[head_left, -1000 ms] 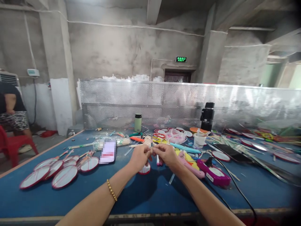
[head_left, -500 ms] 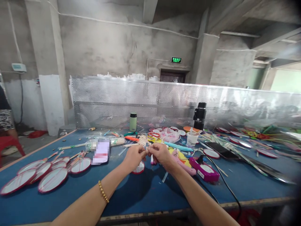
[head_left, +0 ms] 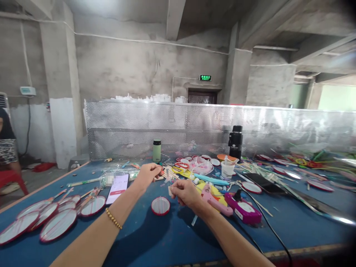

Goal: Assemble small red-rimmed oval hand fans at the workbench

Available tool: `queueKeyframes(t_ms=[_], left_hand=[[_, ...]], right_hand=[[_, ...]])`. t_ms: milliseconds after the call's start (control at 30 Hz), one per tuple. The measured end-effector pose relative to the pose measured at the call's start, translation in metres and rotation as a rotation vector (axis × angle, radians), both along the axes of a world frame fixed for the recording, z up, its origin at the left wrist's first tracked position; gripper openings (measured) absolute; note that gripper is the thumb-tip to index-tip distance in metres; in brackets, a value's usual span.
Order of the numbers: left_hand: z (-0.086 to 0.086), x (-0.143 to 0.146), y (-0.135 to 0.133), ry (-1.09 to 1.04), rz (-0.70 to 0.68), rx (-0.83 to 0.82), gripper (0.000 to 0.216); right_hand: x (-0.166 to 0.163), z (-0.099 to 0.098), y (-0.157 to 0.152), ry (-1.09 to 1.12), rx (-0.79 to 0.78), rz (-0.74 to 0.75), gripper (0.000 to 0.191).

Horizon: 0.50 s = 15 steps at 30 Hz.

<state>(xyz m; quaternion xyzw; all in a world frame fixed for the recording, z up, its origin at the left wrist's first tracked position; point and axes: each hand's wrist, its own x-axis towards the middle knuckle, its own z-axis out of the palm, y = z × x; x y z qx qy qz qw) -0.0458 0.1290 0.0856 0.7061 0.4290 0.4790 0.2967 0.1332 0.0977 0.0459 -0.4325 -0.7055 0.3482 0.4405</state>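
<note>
My left hand (head_left: 148, 173) reaches forward over the blue table (head_left: 172, 237), fingers curled near a heap of thin wooden sticks (head_left: 169, 172); what it holds, if anything, I cannot make out. My right hand (head_left: 184, 191) is closed in a pinch on a short thin stick (head_left: 169, 188) held upright. A small round red-rimmed fan face (head_left: 160, 205) lies flat on the table just below and between my hands.
Several finished red-rimmed fans (head_left: 52, 218) lie at the left, beside a phone (head_left: 117, 183). Right of my hands are glue guns (head_left: 244, 211) with a black cord, a white cup (head_left: 228, 169), a green bottle (head_left: 157, 150), a black flask (head_left: 236, 141). A perforated metal screen (head_left: 194, 126) backs the table. A person sits far left.
My hands have parted: the left one moved forward to the stick heap, the right stayed back with the stick. The round fan face they covered now lies uncovered.
</note>
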Motion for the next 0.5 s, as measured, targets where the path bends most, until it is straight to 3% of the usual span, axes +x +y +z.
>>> queueKeyframes(t_ms=[167, 300, 433, 500], left_hand=[[0.008, -0.003, -0.004, 0.143, -0.017, 0.029, 0.024], [-0.001, -0.018, -0.019, 0.364, -0.034, 0.093, 0.018], [-0.017, -0.026, -0.037, 0.804, -0.122, 0.150, 0.061], [-0.023, -0.023, -0.042, 0.920, -0.144, 0.159, 0.072]], right_hand=[[0.002, 0.004, -0.008, 0.007, -0.051, -0.019, 0.018], [0.016, 0.012, -0.024, 0.003, -0.104, -0.040, 0.018], [0.026, 0.017, -0.042, -0.037, -0.197, -0.073, 0.017], [0.025, 0.016, -0.049, -0.045, -0.229, -0.075, 0.018]])
